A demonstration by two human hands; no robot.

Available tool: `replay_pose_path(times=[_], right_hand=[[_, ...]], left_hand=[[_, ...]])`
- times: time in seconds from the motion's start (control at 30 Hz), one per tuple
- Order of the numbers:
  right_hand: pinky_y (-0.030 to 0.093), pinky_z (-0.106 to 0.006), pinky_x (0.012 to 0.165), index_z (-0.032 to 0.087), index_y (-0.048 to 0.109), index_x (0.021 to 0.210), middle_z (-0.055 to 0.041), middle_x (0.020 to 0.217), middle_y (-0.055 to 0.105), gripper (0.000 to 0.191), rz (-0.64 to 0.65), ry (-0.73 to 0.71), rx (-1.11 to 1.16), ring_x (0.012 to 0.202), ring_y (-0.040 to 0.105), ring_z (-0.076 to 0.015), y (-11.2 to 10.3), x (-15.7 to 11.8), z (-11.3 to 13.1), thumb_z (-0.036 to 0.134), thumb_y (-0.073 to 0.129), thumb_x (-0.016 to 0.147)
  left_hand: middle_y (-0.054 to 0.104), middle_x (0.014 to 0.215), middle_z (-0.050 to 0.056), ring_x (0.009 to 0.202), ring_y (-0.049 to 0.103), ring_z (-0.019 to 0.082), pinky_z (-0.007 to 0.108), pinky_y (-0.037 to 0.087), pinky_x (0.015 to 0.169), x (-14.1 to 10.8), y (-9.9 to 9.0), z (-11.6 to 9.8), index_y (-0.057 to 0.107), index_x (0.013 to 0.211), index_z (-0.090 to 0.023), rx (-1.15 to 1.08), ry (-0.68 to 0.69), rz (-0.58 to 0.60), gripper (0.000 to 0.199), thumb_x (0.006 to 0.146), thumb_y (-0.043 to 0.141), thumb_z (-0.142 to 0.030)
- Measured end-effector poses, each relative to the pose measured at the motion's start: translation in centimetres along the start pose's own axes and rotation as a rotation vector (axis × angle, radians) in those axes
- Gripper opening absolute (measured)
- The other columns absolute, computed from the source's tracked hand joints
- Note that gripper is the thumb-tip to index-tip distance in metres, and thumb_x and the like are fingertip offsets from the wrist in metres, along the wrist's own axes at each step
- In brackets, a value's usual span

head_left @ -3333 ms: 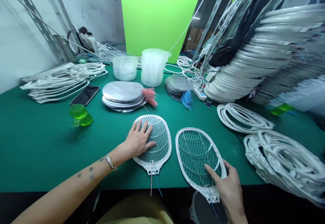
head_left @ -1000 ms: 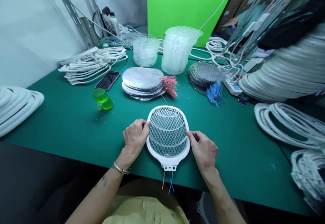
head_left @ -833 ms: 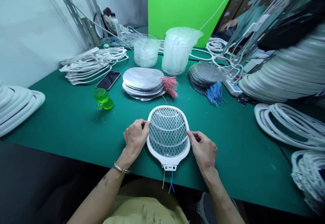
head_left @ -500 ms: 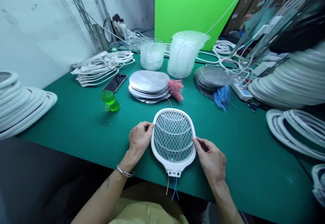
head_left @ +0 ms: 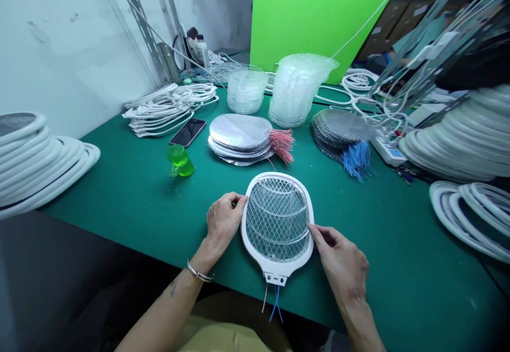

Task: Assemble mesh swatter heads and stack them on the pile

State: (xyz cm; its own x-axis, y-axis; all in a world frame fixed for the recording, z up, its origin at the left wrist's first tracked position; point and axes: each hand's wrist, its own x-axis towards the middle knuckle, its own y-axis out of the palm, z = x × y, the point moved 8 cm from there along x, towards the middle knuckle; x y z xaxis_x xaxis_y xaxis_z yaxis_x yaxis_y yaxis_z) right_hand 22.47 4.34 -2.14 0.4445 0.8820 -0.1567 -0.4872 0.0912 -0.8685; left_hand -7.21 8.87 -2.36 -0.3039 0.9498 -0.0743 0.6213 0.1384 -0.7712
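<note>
Electric fly-swatter racket (head_left: 277,219) is lying flat on the green desk (head_left: 119,195) near its front edge, between my two hands as I am watching through the head camera; its diamond wire mesh is sitting inside a white plastic frame, with the neck pointing toward me and pink and blue wires (head_left: 271,300) trailing from it. Left hand (head_left: 225,224): the grip is closed on the frame's left rim, with a silver bangle (head_left: 199,274) circling the wrist. Right hand (head_left: 338,264): the grip is closed on the frame's lower right rim, with the fingertips (head_left: 313,231) pressing at the edge. Beyond the racket, a stack of silver mesh discs with pink wire bundles (head_left: 239,134) and a stack of darker mesh discs with blue wire bundles (head_left: 340,131) are lying side by side. A green translucent cup (head_left: 180,160) and a smartphone (head_left: 187,132) are lying to the left of them, while stacked clear plastic covers (head_left: 297,89) are standing farther back and stacked white frames (head_left: 40,166) are resting at the desk's left end
</note>
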Motion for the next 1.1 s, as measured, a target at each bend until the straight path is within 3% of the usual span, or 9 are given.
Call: replay_pose_path(times=[0.13,0.4,0.63,0.93,1.1], right_hand=[[0.040,-0.032,0.063,0.032,0.075,0.085,-0.0017,0.080,0.075,0.037,-0.014,-0.025,0.052,0.080,0.067,-0.0268,-0.3,0.0,0.0,0.062,0.054,0.080],[0.038,-0.034,0.061,0.034,0.073,0.086,-0.0032,0.084,0.074,0.039,0.012,-0.016,-0.100,0.078,0.064,-0.0288,0.5,0.2,0.2,0.063,0.048,0.083],[0.040,-0.034,0.062,0.033,0.075,0.090,-0.0034,0.084,0.074,0.040,0.052,0.009,-0.018,0.080,0.065,-0.0296,0.5,0.2,-0.2,0.064,0.052,0.078],[0.040,-0.033,0.063,0.030,0.075,0.088,-0.0042,0.080,0.073,0.038,-0.003,-0.005,0.032,0.076,0.064,-0.0263,0.4,-0.3,-0.2,0.060,0.054,0.079],[0.035,-0.031,0.060,0.026,0.072,0.090,-0.0059,0.094,0.072,0.033,-0.027,-0.076,-0.073,0.077,0.063,-0.0229,0.8,-0.9,0.8,0.050,0.050,0.087]], left_hand=[[0.076,0.090,0.001,0.078,0.068,0.018,0.026,0.046,0.067,0.4,0.0,-0.4,0.073,0.085,-0.025,-0.019,0.027,0.018,0.021,0.090,0.058,-0.038],[0.074,0.095,0.003,0.084,0.068,0.023,0.028,0.044,0.066,0.2,0.3,-0.5,0.071,0.087,-0.025,0.134,-0.002,0.005,0.024,0.092,0.054,-0.041],[0.074,0.092,0.003,0.081,0.067,0.023,0.028,0.041,0.062,0.2,0.4,-0.5,0.069,0.084,-0.025,0.181,-0.004,0.041,0.028,0.093,0.051,-0.045],[0.074,0.089,0.002,0.079,0.067,0.022,0.028,0.041,0.061,-0.3,0.2,-0.5,0.070,0.083,-0.026,0.204,0.007,0.034,0.027,0.092,0.052,-0.044],[0.072,0.094,0.004,0.082,0.067,0.024,0.029,0.039,0.060,-0.5,0.4,-1.0,0.066,0.087,-0.025,0.301,0.036,0.034,0.028,0.095,0.048,-0.044]])
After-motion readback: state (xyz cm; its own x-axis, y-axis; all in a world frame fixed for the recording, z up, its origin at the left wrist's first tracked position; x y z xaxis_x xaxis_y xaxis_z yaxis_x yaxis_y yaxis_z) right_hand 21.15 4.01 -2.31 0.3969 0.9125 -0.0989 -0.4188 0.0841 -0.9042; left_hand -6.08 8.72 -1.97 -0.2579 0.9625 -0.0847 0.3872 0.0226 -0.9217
